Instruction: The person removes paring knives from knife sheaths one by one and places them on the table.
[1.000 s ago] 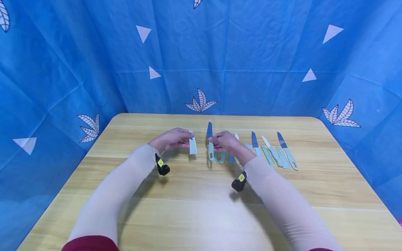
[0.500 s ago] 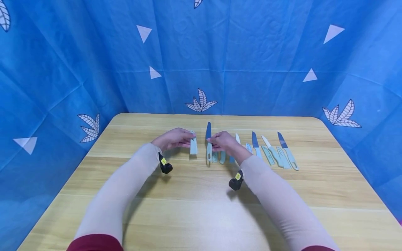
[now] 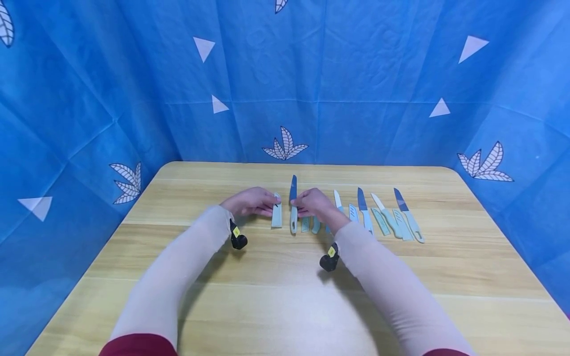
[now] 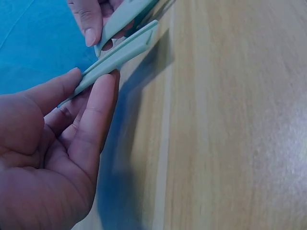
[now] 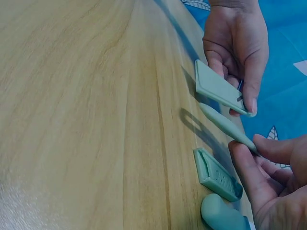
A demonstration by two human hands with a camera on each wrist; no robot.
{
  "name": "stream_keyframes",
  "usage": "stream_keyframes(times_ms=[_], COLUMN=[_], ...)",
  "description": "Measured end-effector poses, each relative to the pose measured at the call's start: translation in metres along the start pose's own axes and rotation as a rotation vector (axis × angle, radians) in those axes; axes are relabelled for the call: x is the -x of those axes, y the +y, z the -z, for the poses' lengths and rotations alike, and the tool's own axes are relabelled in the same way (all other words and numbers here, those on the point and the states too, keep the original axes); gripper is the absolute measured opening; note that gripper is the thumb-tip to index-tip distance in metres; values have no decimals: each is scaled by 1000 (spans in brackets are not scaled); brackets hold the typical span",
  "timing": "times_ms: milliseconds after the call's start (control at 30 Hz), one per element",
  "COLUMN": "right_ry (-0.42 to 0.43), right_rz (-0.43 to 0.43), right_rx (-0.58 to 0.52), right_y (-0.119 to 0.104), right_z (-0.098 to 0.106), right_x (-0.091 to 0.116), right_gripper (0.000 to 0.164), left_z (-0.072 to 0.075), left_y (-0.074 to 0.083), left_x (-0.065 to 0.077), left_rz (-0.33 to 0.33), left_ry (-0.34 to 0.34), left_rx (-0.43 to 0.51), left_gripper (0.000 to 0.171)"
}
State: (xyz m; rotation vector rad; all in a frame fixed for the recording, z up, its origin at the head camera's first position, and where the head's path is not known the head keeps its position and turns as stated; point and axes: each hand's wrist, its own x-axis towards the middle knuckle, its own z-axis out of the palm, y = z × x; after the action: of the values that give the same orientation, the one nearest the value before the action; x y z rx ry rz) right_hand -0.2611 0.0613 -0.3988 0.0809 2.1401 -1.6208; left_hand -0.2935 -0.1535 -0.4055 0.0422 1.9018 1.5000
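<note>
My left hand [image 3: 254, 201] pinches a pale green blade sheath [image 3: 277, 216] between thumb and fingers. In the left wrist view, the sheath [image 4: 115, 60] lies along the fingertips, tilted above the table. My right hand [image 3: 317, 205] grips a knife [image 3: 293, 217] where its pale green handle meets the dark blade, which points to the back of the table. The right wrist view has the knife's handle [image 5: 225, 125] just beside the sheath, above its own shadow. A gap separates the two in the head view.
Right of my hands, another sheath [image 3: 305, 225] and a curved knife handle [image 3: 315, 225] lie on the wooden table [image 3: 285, 296]. Farther right come several more knives and sheaths, including a dark-bladed knife [image 3: 407, 213] at the end. A blue curtain [image 3: 374, 74] hangs behind the table.
Both hands have come slightly lower and nearer to each other. The sheath has moved a little right and the knife a little left, so the gap between them has narrowed.
</note>
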Motion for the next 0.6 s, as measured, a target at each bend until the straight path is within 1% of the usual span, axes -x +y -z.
stream_keyframes(times_ms=[233,433,600], right_ry=[19,23,42], right_rz=[-5,10,8], right_rx=[22,50,73], right_y=[2,3,2], right_z=[-2,-5,-6], right_x=[-3,-5,-7], right_gripper=[15,16,15], left_z=[-2,-4,-8], left_y=[-2,-1,2], left_x=[-3,-5,-4], left_rz=[20,35,41], left_ry=[12,35,73], left_rx=[-22,-84,-155], left_gripper=[22,23,24])
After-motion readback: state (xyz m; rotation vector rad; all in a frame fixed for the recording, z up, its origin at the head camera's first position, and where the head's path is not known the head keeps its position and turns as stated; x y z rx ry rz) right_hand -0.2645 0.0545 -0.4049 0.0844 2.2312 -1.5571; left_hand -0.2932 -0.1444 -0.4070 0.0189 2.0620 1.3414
